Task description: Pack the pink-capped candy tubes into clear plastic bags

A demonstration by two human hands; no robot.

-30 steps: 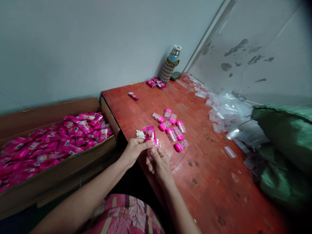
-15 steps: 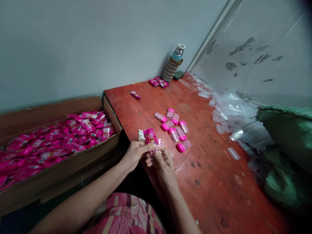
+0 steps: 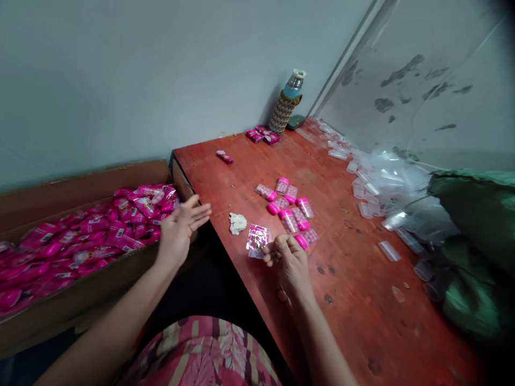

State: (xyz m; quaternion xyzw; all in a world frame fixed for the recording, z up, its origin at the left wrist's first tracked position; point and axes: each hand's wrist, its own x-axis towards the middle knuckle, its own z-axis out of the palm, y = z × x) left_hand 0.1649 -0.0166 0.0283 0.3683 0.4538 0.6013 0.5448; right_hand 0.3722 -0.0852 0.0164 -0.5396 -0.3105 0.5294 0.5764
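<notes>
My left hand is open, fingers spread, in the air over the near right rim of the cardboard box. It holds nothing. On the red table, my right hand has its fingers curled together at the right edge of a shiny pink printed plastic wrapper. Whether more than one wrapper lies there I cannot tell. Left of it sits a crumpled white lump. Just beyond the right hand lie several small clear containers with pink caps, filled with pink balls, one of them a tilted container.
Many pink wrapped packs fill the box. Empty clear tubes are heaped at the right beside a green sack. A bottle in a knitted cover stands at the back by small pink boxes.
My left hand has moved left from the wrapper to above the box edge and opened. The pink pack both hands held is no longer in them. My right hand has shifted slightly right.
</notes>
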